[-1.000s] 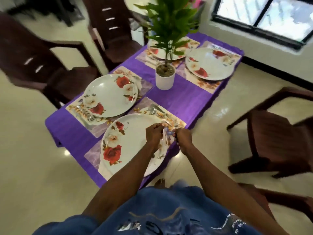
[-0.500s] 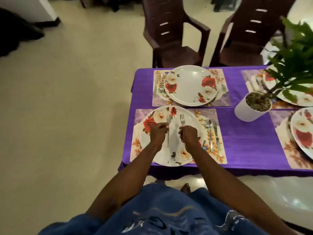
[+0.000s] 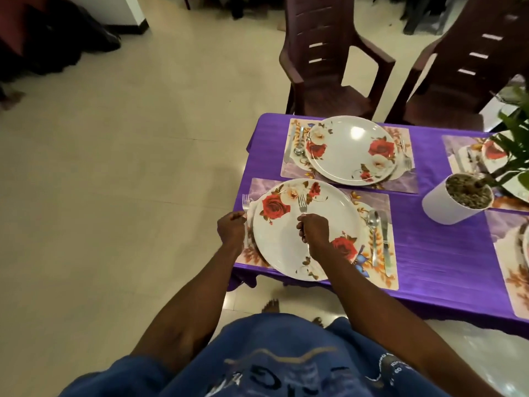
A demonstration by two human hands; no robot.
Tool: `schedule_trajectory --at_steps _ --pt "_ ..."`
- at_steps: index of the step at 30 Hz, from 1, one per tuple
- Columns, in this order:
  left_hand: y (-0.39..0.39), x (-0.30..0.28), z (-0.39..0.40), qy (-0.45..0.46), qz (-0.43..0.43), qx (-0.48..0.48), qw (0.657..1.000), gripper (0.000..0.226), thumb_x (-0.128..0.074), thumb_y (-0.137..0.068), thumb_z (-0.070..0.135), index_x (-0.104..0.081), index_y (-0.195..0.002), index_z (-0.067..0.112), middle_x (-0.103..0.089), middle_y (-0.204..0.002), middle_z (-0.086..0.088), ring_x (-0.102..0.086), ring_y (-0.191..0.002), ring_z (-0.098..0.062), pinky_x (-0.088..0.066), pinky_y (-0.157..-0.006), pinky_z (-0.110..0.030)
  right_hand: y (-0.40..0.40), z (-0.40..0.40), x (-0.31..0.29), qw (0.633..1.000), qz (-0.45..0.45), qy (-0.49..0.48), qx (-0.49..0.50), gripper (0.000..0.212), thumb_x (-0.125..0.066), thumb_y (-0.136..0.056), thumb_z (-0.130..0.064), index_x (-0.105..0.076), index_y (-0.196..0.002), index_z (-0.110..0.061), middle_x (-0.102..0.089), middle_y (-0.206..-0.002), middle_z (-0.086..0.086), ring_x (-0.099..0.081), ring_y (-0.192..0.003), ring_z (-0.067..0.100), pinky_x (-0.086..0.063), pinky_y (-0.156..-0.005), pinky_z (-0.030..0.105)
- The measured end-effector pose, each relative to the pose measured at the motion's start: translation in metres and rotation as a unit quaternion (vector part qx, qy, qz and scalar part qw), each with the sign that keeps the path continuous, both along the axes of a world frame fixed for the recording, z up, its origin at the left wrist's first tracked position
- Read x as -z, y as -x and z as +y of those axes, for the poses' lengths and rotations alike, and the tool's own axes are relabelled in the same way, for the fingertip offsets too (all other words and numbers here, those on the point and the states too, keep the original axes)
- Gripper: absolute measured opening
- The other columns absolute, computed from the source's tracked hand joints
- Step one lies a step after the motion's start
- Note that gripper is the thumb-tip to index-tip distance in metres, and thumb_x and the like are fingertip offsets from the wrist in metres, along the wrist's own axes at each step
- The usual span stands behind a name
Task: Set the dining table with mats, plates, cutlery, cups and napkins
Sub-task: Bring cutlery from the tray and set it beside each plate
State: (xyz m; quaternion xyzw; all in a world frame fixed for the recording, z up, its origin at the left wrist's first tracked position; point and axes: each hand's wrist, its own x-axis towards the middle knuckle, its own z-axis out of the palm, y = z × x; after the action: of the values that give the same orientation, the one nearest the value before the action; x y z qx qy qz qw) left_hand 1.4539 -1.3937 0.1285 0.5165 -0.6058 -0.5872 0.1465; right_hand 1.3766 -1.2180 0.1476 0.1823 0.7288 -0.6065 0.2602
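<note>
The near plate (image 3: 289,242) lies on its mat (image 3: 369,202). A spoon (image 3: 373,233) and knife (image 3: 385,242) lie right of it. The far plate (image 3: 350,151) sits behind.

purple tablecloth (image 3: 446,253), white red-rose plates (image 3: 289,247), white pot (image 3: 446,207)

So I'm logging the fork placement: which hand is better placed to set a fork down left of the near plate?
Left. The left hand holds its fork beside the near plate's left rim, over the mat. The right hand holds the other fork above the plate.
</note>
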Motion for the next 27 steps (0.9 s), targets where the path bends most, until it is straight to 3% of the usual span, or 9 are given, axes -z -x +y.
schedule_trajectory --at_steps 5,8,11,14,20,27 --pt "-0.003 0.016 -0.011 0.004 -0.058 0.063 0.996 0.016 -0.072 -0.082 0.006 -0.078 -0.097 0.009 -0.075 -0.095 -0.008 -0.069 -0.093 -0.024 -0.056 -0.089 -0.034 -0.003 -0.004 0.006 1.0 0.005 -0.021 -0.01 0.015 -0.054 -0.09 -0.012 -0.067 -0.092 -0.005 -0.064 -0.075 0.01 -0.053 -0.06 0.016 -0.042 -0.049 0.025" --pt "-0.002 0.017 -0.014 0.016 -0.074 0.083 0.994 0.009 -0.073 -0.08 0.005 -0.078 -0.085 0.012 -0.074 -0.086 -0.007 -0.069 -0.086 -0.024 -0.057 -0.084 -0.034 -0.004 -0.004 0.008 0.999 0.011 -0.03 -0.015 0.015 -0.054 -0.091 -0.013 -0.066 -0.094 -0.005 -0.064 -0.077 0.01 -0.054 -0.062 0.017 -0.044 -0.051 0.025" --pt "0.001 0.019 -0.018 0.02 -0.091 0.088 0.992 0.019 -0.068 -0.079 0.0 -0.072 -0.069 0.016 -0.072 -0.076 -0.008 -0.07 -0.078 -0.028 -0.06 -0.076 -0.04 -0.004 -0.003 0.01 0.999 0.016 -0.043 -0.017 0.015 -0.055 -0.093 -0.015 -0.066 -0.095 -0.006 -0.065 -0.078 0.01 -0.055 -0.063 0.017 -0.045 -0.053 0.025" --pt "0.004 0.024 -0.02 0.03 -0.098 0.087 0.991 0.015 -0.063 -0.08 -0.003 -0.076 -0.081 0.004 -0.073 -0.078 -0.013 -0.071 -0.072 -0.03 -0.061 -0.071 -0.044 -0.004 -0.002 0.011 0.999 0.015 -0.046 -0.013 0.016 -0.054 -0.093 -0.014 -0.067 -0.094 -0.004 -0.065 -0.078 0.011 -0.054 -0.062 0.017 -0.043 -0.051 0.025" --pt "0.005 0.022 -0.014 0.1 -0.114 0.123 0.981 0.018 -0.062 -0.084 -0.002 -0.077 -0.094 0.003 -0.074 -0.091 -0.015 -0.069 -0.086 -0.031 -0.057 -0.079 -0.038 -0.004 -0.003 0.008 0.999 0.011 -0.046 -0.004 0.017 -0.054 -0.093 -0.013 -0.066 -0.099 -0.002 -0.063 -0.076 0.009 -0.054 -0.061 0.016 -0.042 -0.05 0.024" --pt "0.006 0.029 -0.017 0.117 -0.124 0.14 0.975 0.019 -0.063 -0.086 0.0 -0.077 -0.098 0.003 -0.074 -0.095 -0.014 -0.069 -0.089 -0.03 -0.058 -0.084 -0.042 -0.008 0.0 0.009 0.999 0.003 -0.037 0.007 0.017 -0.055 -0.093 -0.013 -0.067 -0.099 -0.003 -0.064 -0.077 0.01 -0.053 -0.061 0.015 -0.042 -0.05 0.024"
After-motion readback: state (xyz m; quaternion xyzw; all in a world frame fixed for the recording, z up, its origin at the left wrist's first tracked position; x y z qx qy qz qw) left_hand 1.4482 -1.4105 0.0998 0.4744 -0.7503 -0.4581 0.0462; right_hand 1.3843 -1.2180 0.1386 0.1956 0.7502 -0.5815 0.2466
